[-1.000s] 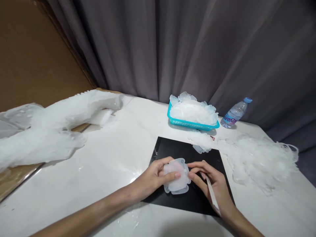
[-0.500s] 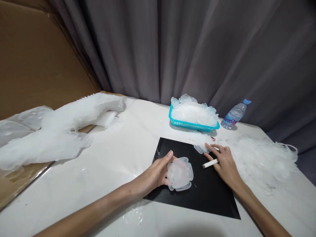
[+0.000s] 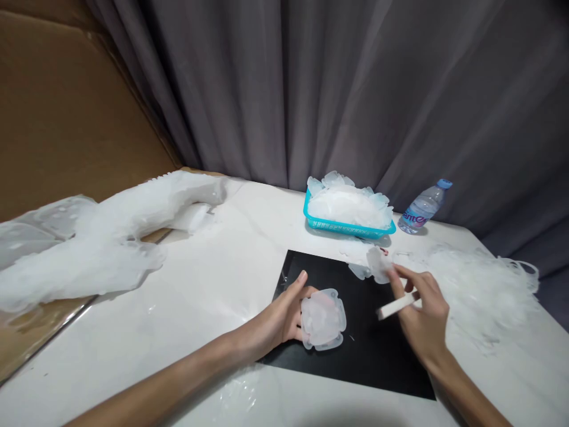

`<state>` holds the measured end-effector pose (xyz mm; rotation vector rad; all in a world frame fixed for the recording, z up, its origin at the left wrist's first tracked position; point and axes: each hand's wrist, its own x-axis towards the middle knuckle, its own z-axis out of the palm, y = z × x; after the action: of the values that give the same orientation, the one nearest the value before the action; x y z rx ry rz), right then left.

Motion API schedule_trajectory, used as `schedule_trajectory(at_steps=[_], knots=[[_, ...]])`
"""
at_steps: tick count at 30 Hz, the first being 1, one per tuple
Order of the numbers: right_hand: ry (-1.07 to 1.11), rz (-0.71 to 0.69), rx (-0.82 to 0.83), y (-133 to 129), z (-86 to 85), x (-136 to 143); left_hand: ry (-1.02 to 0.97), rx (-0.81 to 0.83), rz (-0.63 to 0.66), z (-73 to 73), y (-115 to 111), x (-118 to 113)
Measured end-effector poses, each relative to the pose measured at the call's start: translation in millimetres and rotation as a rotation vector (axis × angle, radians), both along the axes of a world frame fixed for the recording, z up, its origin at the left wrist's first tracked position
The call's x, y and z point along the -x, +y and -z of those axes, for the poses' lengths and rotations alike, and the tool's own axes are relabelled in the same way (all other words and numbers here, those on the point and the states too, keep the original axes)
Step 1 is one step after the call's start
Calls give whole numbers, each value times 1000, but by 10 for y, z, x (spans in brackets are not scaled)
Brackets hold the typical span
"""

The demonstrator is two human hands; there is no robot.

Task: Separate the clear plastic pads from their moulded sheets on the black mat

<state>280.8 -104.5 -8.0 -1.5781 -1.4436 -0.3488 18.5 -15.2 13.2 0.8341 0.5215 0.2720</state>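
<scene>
My left hand [image 3: 297,308] holds a frosted, flower-shaped plastic piece [image 3: 323,319], its layered look like a small stack, above a black mat [image 3: 368,350]. Between the thumb and forefinger of my right hand [image 3: 420,302] is another thin, frosted piece with a scalloped edge [image 3: 379,264], lifted at the mat's far edge. A slim white stick-like tool [image 3: 397,305] is also tucked in the fingers of that hand, its dark tip pointing left. One more frosted piece [image 3: 359,271] lies just behind the raised one, partly covered by it.
A turquoise basket [image 3: 347,227] heaped with frosted pieces stands at the back, beside a water bottle [image 3: 422,209]. Tangled clear offcuts [image 3: 484,296] spread at right. Long stacks of frosted pieces [image 3: 111,237] lie at left near a brown cardboard sheet [image 3: 66,107]. A grey curtain [image 3: 249,89] hangs behind.
My right hand has closed on a frosted piece and drawn it up and to the right, the white tool moving with it. My left hand stays nearly where it was.
</scene>
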Motion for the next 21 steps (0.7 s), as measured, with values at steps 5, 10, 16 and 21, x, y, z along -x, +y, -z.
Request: schedule_trajectory(at_steps=[5, 10, 16, 21], knots=[[-209, -523, 130, -213, -53, 473, -14, 58, -19, 11, -11, -43], [-142, -641, 246, -219, -32, 548, 48, -95, -18, 58, 10, -38], [-94, -345, 261, -7, 113, 110, 62, -164, -11, 120, 47, 6], [-192, -79, 322, 230, 432, -455, 60, -258, -3, 93, 35, 30]])
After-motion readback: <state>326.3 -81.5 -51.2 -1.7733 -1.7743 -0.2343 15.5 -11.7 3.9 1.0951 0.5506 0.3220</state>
